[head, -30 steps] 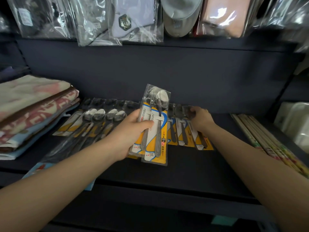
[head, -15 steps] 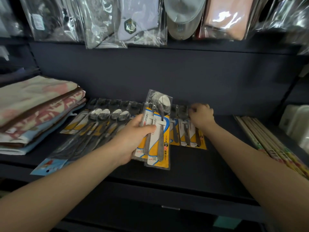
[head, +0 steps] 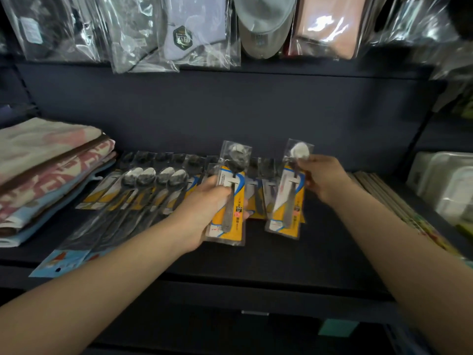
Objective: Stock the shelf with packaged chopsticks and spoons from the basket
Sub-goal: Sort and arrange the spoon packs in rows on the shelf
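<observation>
Grip: your right hand (head: 321, 179) pinches one spoon pack (head: 289, 190) by its top edge; your left hand (head: 204, 208) clasps the remaining packs (head: 230, 201) mid-card
Placing: lay the right pack flat beside the far spoon row (head: 261, 190) on the shelf (head: 294, 260), cards aligned, bowls toward the back
Change: a second ago your right hand was pressing the laid row; now it has lifted a pack from your left stack
Chopsticks (head: 399, 206): far right

towels (head: 48, 170) left, spoons (head: 153, 185) centre, chopsticks (head: 399, 208) right
</observation>
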Demonstrator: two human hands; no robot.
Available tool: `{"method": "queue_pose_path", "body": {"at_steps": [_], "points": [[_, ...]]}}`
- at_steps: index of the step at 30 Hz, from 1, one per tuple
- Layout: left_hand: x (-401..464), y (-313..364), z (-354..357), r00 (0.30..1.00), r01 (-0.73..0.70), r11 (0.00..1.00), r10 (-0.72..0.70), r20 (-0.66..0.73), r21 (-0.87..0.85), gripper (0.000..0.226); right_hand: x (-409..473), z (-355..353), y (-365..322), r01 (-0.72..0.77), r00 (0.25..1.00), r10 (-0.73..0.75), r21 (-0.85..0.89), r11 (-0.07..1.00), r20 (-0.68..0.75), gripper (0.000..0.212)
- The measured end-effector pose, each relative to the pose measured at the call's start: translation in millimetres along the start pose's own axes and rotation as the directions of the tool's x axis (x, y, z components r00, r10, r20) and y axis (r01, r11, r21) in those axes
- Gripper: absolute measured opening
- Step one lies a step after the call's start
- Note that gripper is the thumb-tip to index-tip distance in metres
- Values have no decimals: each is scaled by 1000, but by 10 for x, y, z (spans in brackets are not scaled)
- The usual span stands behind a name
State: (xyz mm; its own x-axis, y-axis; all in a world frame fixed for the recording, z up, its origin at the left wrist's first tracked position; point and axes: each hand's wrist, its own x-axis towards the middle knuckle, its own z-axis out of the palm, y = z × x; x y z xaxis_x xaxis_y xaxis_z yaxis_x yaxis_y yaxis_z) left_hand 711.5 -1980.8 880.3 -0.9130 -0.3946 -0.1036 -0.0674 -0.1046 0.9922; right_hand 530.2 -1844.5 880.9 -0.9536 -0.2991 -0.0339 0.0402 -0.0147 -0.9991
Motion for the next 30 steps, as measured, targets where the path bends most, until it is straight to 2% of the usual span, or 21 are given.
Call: {"method": "queue_pose_path", "body": {"at_steps": [2,5,10,13,15,21,23,25,26,27,29,30], "points": [[1,11,-21,1000,12,1000,-12,1,-8,20,96,-136,82,-70,995,68,-27,997,-68,25],[4,-2,-19,1000,-3,1000,4,-12,26,20,257,-160,241,-166,984,152,-178,970,-92,28],[-8,-33,18,999,-22,995,26,-36,98,19,436,-10,211,-59,998,56,-410,910,-19,28],[-18,-58,15,999,-31,992,35,-31,122,20,500,3,253,-16,1000,2,-549,836,-26,12],[-18,-82,5,998,-33,991,39,-43,130,21,533,-10,323,-8,998,-35,-604,797,-59,21],[-13,-151,12,999,-13,988,20,-43,152,24,441,-80,352,1,999,-26,-645,764,-30,20],[-9,-158,27,999,-6,987,14,-44,162,23,326,-79,321,26,998,-59,-736,677,-18,25],[4,-170,37,998,-10,985,20,-55,172,22,153,-47,247,96,986,-168,-799,594,-6,38],[-4,-169,44,998,-13,985,24,-61,172,21,38,-6,186,161,975,-222,-772,615,26,40],[-14,-166,54,997,-19,985,30,-64,173,20,-86,53,124,223,967,-246,-693,686,69,40],[-28,-161,65,997,-35,982,47,-59,183,23,-367,219,6,248,966,-182,-451,857,186,37],[-45,-153,68,997,-49,983,58,-44,177,25,-472,299,-28,219,963,-141,-365,905,229,36]]}}
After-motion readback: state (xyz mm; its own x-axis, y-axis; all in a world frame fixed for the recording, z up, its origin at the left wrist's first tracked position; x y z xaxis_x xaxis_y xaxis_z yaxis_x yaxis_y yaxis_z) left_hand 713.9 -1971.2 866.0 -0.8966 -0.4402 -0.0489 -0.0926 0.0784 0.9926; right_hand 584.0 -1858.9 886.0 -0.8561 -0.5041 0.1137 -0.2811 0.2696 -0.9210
